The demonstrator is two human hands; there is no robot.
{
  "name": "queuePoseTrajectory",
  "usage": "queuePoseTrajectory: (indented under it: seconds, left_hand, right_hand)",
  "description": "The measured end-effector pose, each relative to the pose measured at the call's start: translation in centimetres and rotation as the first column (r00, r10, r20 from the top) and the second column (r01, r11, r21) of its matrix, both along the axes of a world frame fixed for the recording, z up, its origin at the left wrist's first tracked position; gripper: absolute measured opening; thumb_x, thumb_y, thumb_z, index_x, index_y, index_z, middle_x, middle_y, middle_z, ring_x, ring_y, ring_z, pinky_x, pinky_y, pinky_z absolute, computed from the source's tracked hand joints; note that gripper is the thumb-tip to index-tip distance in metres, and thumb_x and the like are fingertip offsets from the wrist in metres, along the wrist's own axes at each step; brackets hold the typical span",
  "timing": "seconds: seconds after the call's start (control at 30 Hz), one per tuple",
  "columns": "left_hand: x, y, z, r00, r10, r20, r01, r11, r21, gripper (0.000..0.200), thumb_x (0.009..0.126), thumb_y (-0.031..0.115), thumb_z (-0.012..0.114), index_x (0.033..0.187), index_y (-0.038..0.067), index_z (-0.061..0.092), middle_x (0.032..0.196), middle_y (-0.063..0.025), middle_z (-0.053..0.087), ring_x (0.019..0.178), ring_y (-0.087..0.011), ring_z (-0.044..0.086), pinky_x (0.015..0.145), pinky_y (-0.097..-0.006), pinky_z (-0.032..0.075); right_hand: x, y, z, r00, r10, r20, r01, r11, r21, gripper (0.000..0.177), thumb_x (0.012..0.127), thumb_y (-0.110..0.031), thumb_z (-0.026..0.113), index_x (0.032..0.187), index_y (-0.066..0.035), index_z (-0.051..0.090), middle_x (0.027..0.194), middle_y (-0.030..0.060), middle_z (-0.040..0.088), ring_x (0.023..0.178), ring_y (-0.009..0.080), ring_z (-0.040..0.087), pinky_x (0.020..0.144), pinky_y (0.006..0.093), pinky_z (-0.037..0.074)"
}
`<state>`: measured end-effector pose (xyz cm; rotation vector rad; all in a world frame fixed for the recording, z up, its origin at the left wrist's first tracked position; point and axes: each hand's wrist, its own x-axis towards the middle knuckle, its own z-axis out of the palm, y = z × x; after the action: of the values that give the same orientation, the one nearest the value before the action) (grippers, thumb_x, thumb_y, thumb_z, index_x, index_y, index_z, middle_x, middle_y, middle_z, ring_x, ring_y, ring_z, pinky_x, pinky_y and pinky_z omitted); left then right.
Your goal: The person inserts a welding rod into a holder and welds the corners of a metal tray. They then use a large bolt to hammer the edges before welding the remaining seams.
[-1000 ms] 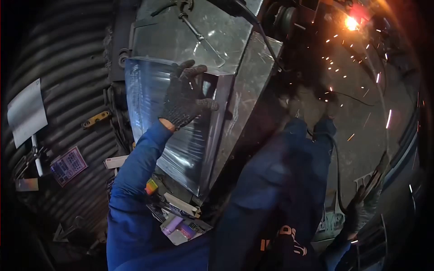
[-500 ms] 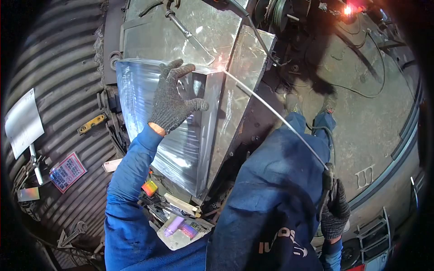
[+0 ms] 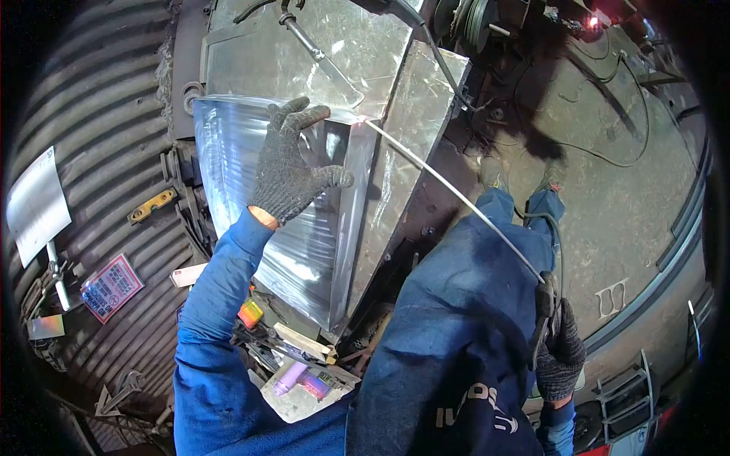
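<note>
My left hand (image 3: 290, 169), in a dark knitted glove, lies over a shiny bent sheet-metal piece (image 3: 293, 254), fingers spread and thumb pointing toward its folded edge. This piece rests on a scuffed metal bench (image 3: 407, 121). My right hand (image 3: 561, 357), gloved too, is wrapped around a welding electrode holder (image 3: 543, 315) low at the right. From it a long pale welding electrode (image 3: 464, 195) slants up to the sheet-metal piece's top corner, where its tip shows a faint reddish glow. Just beyond that corner, a metal rod-like tool (image 3: 315, 53) lies on the bench.
Corrugated metal (image 3: 99, 175) runs along the left, with a yellow level (image 3: 153, 206) and a sign (image 3: 112, 289) there. A wire spool (image 3: 479, 24) stands at the top. Cables (image 3: 608, 162) cross the floor at right. A purple bottle (image 3: 290, 378) is below the bench.
The bright spark at the electrode's tip has faded to a faint glow. My right hand, with the holder, has shifted slightly left; my left hand stays in place.
</note>
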<state>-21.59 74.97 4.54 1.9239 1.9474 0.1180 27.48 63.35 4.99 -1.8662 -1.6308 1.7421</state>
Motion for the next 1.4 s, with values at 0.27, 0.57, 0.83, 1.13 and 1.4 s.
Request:
queuePoseTrajectory:
  seconds: [0.27, 0.57, 0.83, 1.13, 1.4]
  left_hand:
    - [0.0, -0.1, 0.0, 1.000, 0.000, -0.007, 0.000, 1.000, 0.000, 0.104, 0.050, 0.066, 0.088, 0.133, 0.011, 0.057, 0.143, -0.0184, 0.049, 0.134, -0.0379, 0.047, 0.111, -0.0493, 0.040]
    - [0.0, 0.0, 0.0, 0.999, -0.016, -0.029, 0.016, 1.000, 0.006, 0.103, 0.050, 0.065, 0.088, 0.133, 0.012, 0.057, 0.143, -0.0183, 0.049, 0.134, -0.0371, 0.047, 0.111, -0.0492, 0.040]
    - [-0.9, -0.6, -0.1, 0.898, -0.261, -0.355, 0.237, 0.965, -0.111, 0.078, 0.076, 0.042, 0.084, 0.137, 0.005, 0.052, 0.145, -0.0195, 0.048, 0.133, -0.0312, 0.049, 0.112, -0.0450, 0.039]
    - [-0.1, 0.0, -0.3, 0.998, -0.059, -0.020, 0.060, 0.998, 0.020, 0.099, 0.060, 0.065, 0.086, 0.131, 0.006, 0.052, 0.137, -0.0178, 0.052, 0.134, -0.0355, 0.047, 0.111, -0.0452, 0.040]
    - [-0.4, -0.1, -0.5, 0.998, -0.048, 0.049, 0.047, 0.999, 0.019, 0.101, 0.055, 0.063, 0.087, 0.132, 0.008, 0.052, 0.137, -0.0146, 0.052, 0.137, -0.0337, 0.045, 0.113, -0.0466, 0.039]
  right_hand:
    - [-0.4, -0.1, 0.1, 0.994, -0.103, -0.048, 0.101, 0.994, -0.044, 0.068, 0.083, -0.005, 0.071, 0.147, -0.003, 0.049, 0.115, 0.0198, 0.069, 0.098, 0.0256, 0.070, 0.084, 0.0336, 0.053]
    - [-0.3, 0.1, 0.0, 0.992, -0.092, -0.084, 0.090, 0.995, -0.033, 0.070, 0.082, -0.006, 0.074, 0.147, -0.002, 0.049, 0.120, 0.0175, 0.068, 0.104, 0.0220, 0.067, 0.088, 0.0332, 0.054]
    - [0.4, 0.0, -0.5, 0.991, 0.124, 0.043, -0.128, 0.986, 0.105, 0.073, 0.078, -0.009, 0.073, 0.147, -0.005, 0.049, 0.120, 0.0173, 0.067, 0.096, 0.0264, 0.069, 0.082, 0.0345, 0.055]
    - [-0.3, 0.5, 0.1, 0.970, 0.146, 0.195, -0.162, 0.984, 0.072, 0.051, 0.094, 0.005, 0.056, 0.145, 0.003, 0.049, 0.138, 0.0148, 0.062, 0.124, 0.0194, 0.061, 0.097, 0.0302, 0.050]
    - [-0.3, 1.0, 0.5, 0.997, 0.042, 0.066, -0.044, 0.999, 0.027, 0.053, 0.093, -0.001, 0.063, 0.144, 0.000, 0.051, 0.134, 0.0151, 0.064, 0.114, 0.0144, 0.063, 0.089, 0.0282, 0.051]
